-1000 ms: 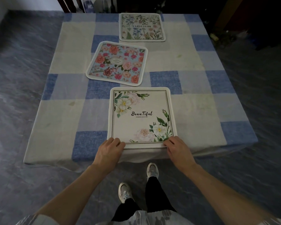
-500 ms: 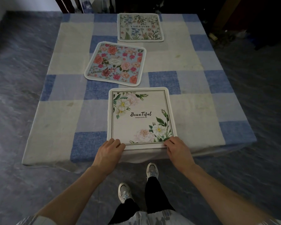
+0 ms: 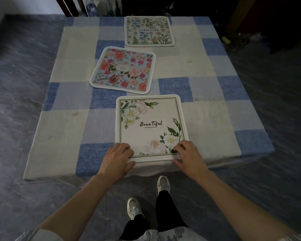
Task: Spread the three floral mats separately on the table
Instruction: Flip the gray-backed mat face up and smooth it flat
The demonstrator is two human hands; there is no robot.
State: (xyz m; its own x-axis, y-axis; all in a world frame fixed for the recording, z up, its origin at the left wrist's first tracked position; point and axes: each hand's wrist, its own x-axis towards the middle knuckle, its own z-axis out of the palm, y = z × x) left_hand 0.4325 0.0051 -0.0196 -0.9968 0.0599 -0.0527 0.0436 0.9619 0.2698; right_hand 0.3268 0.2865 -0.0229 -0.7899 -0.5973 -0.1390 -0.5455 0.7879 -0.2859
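Note:
Three floral mats lie apart on the checked tablecloth. A white mat (image 3: pixel 149 126) with the word "BeauTiful" sits at the near edge. My left hand (image 3: pixel 117 160) grips its near left corner, fingers on top. My right hand (image 3: pixel 189 156) grips its near right corner the same way. A blue mat (image 3: pixel 123 69) with pink and red roses lies tilted behind it. Furthest away, a cream mat (image 3: pixel 149 31) with blue and pink flowers lies flat with its lettering upside down.
The table (image 3: pixel 63 133) wears a blue, grey and cream checked cloth that hangs over its near edge. Grey marbled floor surrounds it. My feet (image 3: pixel 147 197) stand just below the near edge. Dark chair legs and bottles (image 3: pixel 92 6) stand behind the far side.
Both hands have crept a little further onto the white mat's near corners. The three mats lie where they were.

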